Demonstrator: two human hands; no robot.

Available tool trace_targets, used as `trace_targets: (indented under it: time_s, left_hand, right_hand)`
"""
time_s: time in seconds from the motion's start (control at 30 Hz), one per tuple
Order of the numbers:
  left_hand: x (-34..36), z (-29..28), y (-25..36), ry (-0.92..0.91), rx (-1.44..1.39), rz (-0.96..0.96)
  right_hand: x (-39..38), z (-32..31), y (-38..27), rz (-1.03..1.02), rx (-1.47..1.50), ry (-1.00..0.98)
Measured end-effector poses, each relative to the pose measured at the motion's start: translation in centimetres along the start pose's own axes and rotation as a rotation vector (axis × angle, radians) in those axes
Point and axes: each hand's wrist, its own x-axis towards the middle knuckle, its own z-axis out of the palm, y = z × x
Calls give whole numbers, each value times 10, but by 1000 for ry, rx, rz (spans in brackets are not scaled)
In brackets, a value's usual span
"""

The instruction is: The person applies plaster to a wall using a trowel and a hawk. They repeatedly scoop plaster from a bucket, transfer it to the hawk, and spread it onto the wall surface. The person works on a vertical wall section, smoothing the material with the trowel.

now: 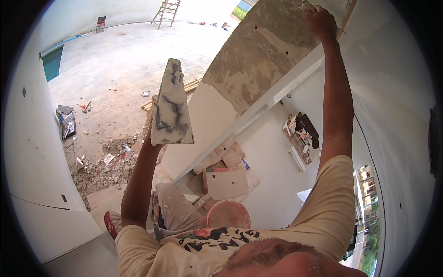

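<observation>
Plaster-smeared board, above the left forearm, hid the left hand, whose grip could not be told, while the right hand curled around a small tool by the grey-brown plastered surface.

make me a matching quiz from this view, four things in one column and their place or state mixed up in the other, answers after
1. right hand
2. flat board
3. wooden ladder
4. bucket

A. standing in the far background
B. round, pinkish, low in the picture
C. raised at the top edge, right of centre
D. smeared with pale plaster

Pairs: 1-C, 2-D, 3-A, 4-B
</observation>
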Motion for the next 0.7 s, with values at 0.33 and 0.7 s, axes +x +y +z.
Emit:
trace_targets:
  time_s: [0.33,0.7]
  left_hand:
    - [-26,-2,-23,193,460,135]
    - [-56,-48,-32,126,285,161]
  right_hand:
    - [-28,-43,43,165,43,-203]
    - [-24,38,23,37,-65,-151]
